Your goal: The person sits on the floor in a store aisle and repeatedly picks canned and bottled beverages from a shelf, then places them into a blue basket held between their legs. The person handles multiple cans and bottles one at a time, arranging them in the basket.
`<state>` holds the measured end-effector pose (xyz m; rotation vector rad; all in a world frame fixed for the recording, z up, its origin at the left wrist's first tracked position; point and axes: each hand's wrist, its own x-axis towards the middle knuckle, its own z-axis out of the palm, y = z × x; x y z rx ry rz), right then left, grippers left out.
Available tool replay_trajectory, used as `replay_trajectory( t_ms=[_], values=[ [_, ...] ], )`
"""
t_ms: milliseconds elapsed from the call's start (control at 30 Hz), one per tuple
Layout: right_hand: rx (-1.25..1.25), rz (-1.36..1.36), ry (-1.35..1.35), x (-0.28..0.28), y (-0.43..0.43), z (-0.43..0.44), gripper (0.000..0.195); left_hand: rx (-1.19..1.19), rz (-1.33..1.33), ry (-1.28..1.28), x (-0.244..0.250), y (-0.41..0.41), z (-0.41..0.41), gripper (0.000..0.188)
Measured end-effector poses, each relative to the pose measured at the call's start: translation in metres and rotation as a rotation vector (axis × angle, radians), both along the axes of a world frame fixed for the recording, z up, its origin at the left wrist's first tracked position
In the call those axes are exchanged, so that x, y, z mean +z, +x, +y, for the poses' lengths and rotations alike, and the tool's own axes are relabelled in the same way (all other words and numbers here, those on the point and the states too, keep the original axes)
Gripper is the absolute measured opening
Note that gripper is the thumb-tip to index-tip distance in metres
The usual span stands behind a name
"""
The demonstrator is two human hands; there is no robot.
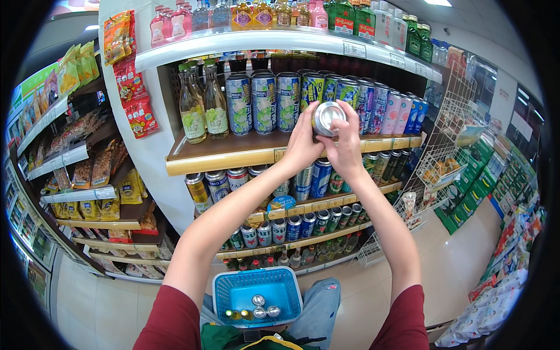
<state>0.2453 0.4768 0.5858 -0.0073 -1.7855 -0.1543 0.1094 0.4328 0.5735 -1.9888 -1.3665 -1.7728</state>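
A drink can with a silver bottom or top (327, 120) is held between both hands, before the shelf of tall cans. My left hand (305, 138) grips its left side, while my right hand (348, 146) holds its right side with a finger across the metal end. Tall blue-green cans (263, 103) stand upright left of the hands, and pink cans (389, 113) stand to the right. A blue plastic basket (245, 282) sits low between the knees. Inside it are three upright cans (259, 300) and two bottles (234, 314) with yellowish tops.
Glass bottles (217, 103) stand at the left end of the shelf. A white shelf edge (280, 38) with more bottles runs above. Lower shelves (306, 204) hold several cans. A white wire rack (437, 144) is at the right, snack shelves (76, 155) at the left.
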Motion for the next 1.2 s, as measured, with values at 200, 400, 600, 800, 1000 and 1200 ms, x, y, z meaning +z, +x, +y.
replay_trajectory(
  t_ms=[200,400,600,800,1000,1200],
  values=[
    [0.185,0.187,-0.085,-0.022,0.043,-0.063,0.061,-0.134,0.229,0.086,-0.004,0.017,-0.070,0.078],
    [0.391,-0.011,-0.278,-0.065,0.072,-0.160,0.071,-0.135,0.241,-0.025,-0.064,0.028,-0.181,0.096],
    [0.677,-0.165,-0.644,-0.128,0.079,-0.223,0.088,-0.107,-0.058,-0.242,-0.180,0.052,-0.268,0.095],
    [1.222,-0.333,-1.175,-0.171,0.068,-0.264,0.100,-0.252,-0.405,-0.476,-0.215,0.078,-0.356,0.071],
    [1.380,-0.329,-1.515,-0.183,0.045,-0.291,0.089,-0.534,-1.033,-0.628,-0.230,0.088,-0.407,0.059],
    [1.262,-0.253,-1.729,-0.187,0.039,-0.306,0.081,-0.402,-1.122,-0.755,-0.239,0.086,-0.420,0.052]
  ],
)
